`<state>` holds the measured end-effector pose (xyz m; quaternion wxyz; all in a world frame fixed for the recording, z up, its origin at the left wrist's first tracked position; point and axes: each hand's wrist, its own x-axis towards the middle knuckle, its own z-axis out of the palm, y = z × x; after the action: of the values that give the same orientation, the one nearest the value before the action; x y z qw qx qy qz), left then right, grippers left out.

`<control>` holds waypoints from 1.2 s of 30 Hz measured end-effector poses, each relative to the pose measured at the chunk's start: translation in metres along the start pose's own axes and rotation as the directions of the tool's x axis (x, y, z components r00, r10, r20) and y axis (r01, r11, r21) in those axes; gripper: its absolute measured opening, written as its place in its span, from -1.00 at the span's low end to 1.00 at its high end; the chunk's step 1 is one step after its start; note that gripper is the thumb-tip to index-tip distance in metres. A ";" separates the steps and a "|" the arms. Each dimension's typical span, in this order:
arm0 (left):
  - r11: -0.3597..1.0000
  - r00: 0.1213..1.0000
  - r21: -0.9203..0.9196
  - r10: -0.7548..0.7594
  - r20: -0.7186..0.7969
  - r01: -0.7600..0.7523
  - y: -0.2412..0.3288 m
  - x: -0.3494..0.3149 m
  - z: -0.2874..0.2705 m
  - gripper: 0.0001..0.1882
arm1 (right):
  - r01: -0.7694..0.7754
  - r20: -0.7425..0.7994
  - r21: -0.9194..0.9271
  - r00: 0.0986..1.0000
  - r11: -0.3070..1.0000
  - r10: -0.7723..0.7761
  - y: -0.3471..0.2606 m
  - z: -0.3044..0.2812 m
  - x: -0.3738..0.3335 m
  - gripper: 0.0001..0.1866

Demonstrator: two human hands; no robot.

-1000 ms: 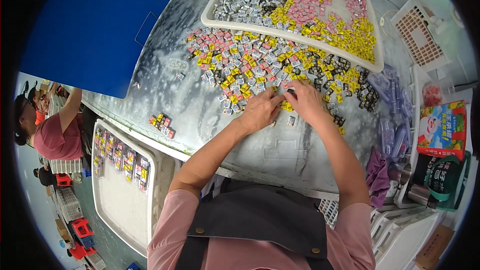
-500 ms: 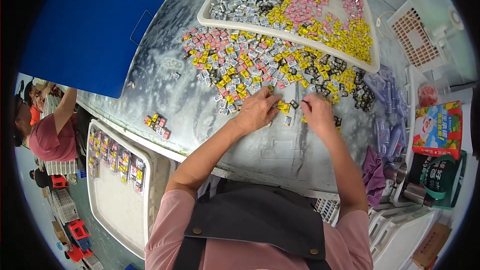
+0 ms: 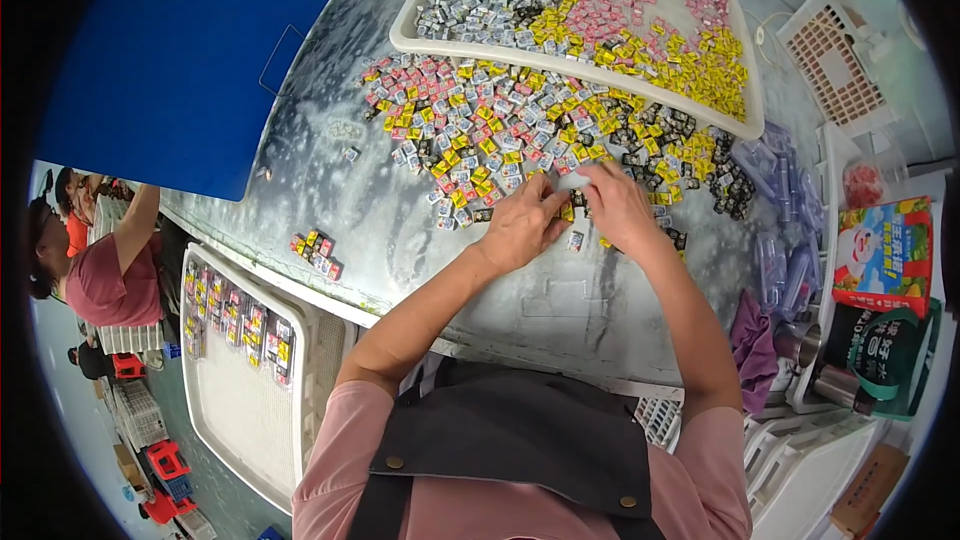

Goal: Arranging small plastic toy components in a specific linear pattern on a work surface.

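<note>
Bare tabletop (image 3: 640, 310) on the near side gives my left hand (image 3: 517, 227) and right hand (image 3: 618, 208) room to pass. On their far side, scattered little boxes (image 3: 480, 120) crowd the way, backed by a white tray (image 3: 430, 46) with a raised rim. Left offers open surface, interrupted by a small cluster (image 3: 318, 254); clear plastic packs (image 3: 785, 185) obstruct the right.
</note>
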<state>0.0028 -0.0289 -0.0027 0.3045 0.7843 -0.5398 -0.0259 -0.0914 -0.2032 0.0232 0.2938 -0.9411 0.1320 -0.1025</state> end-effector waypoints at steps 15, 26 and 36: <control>0.997 0.998 -0.053 -0.058 -0.003 0.058 0.000 -0.002 0.002 -0.64 | 0.098 0.223 -0.212 0.974 0.972 -0.050 -0.007 0.008 0.045 -0.80; 0.992 0.993 -0.058 -0.114 0.005 0.114 0.001 -0.001 -0.001 -0.64 | 0.017 0.113 -0.045 0.994 0.999 -0.012 0.026 -0.030 -0.017 -0.83; 0.984 0.999 0.178 0.000 0.051 -0.009 0.007 0.013 0.003 -0.54 | 0.024 0.184 -0.105 0.983 0.994 -0.005 0.016 -0.020 -0.025 -0.68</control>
<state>0.0012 -0.0431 0.0025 0.2194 0.8064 -0.5492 0.0034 -0.1233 -0.2185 0.0270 0.2533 -0.9619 0.1027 -0.0100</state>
